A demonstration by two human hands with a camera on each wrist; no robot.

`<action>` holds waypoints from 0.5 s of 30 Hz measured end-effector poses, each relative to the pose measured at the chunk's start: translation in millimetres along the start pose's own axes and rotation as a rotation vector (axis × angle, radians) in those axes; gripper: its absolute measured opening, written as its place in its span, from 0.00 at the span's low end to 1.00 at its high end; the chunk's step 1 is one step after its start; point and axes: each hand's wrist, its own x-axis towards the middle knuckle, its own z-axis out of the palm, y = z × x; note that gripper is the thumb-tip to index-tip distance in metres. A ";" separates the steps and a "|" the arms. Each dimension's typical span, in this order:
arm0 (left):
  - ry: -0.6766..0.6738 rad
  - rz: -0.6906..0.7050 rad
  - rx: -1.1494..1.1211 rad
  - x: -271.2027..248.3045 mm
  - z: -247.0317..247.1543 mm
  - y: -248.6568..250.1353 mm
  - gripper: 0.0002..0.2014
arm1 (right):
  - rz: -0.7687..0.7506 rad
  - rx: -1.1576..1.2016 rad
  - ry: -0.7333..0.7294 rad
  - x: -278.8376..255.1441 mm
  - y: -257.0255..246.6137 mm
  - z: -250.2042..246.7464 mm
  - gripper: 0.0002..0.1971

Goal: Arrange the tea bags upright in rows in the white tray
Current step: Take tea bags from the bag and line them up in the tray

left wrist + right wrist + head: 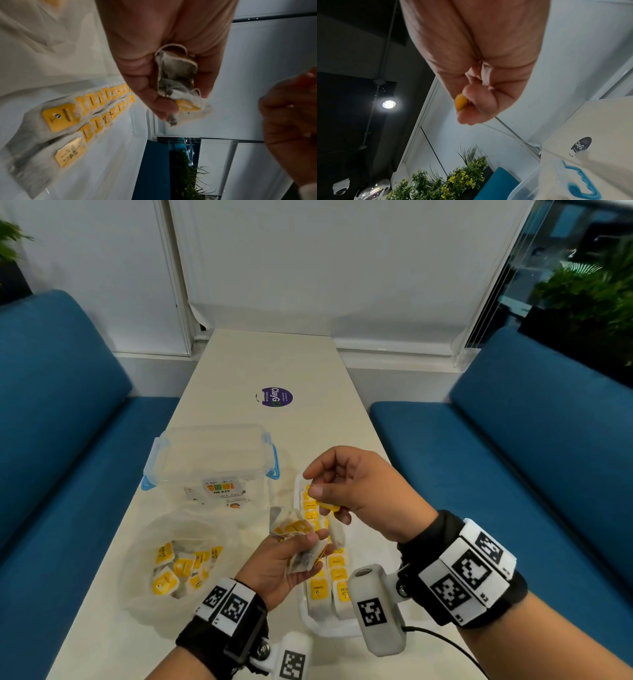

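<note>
- Sitting across the room's middle, a long pale table [246, 364] carries everything; blue sofas [61, 412] flank it on both sides.
- Clear lidded box [210, 458] with blue clips stands at table centre, just left of the tray.
- Crumpled plastic bag [144, 546], near-left, holds loose tea bags with yellow tags [178, 568].
- White tray [310, 616] sits under both hands; two rows of tea bags [96, 112] stand upright in it, yellow tags up.
- Right hand [368, 494] hovers above the tray's far end, thumb and forefinger pinching one yellow tag [328, 505], other fingers curled in; its tea bag [335, 530] hangs below.
- Left hand [279, 565] is raised over the tray's left rim, fingers curled round a small bunch of tea bags [176, 83].
- Purple round sticker [276, 397] lies further up the table.
</note>
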 end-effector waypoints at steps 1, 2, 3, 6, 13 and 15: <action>0.006 0.003 0.015 0.5 -0.6 -0.3 0.07 | -0.005 0.004 -0.003 -0.2 -2.1 -0.2 0.13; 0.008 0.006 0.027 0.6 -1.2 -0.6 0.08 | -0.010 0.008 -0.007 -0.4 -4.0 -0.6 0.13; 0.007 0.010 0.038 0.6 -1.2 -0.7 0.07 | -0.013 0.014 -0.010 -0.7 -5.7 -0.8 0.13; -0.015 0.014 0.008 0.9 -0.2 -1.1 0.04 | -0.019 0.051 -0.019 -1.4 -9.0 -0.7 0.12; -0.024 0.037 -0.029 5.5 0.6 5.5 0.07 | 0.003 0.064 -0.042 -4.9 -8.3 -4.7 0.14; -0.011 0.068 0.020 8.3 -0.7 7.0 0.04 | 0.028 0.017 -0.053 -6.1 -6.6 -7.7 0.18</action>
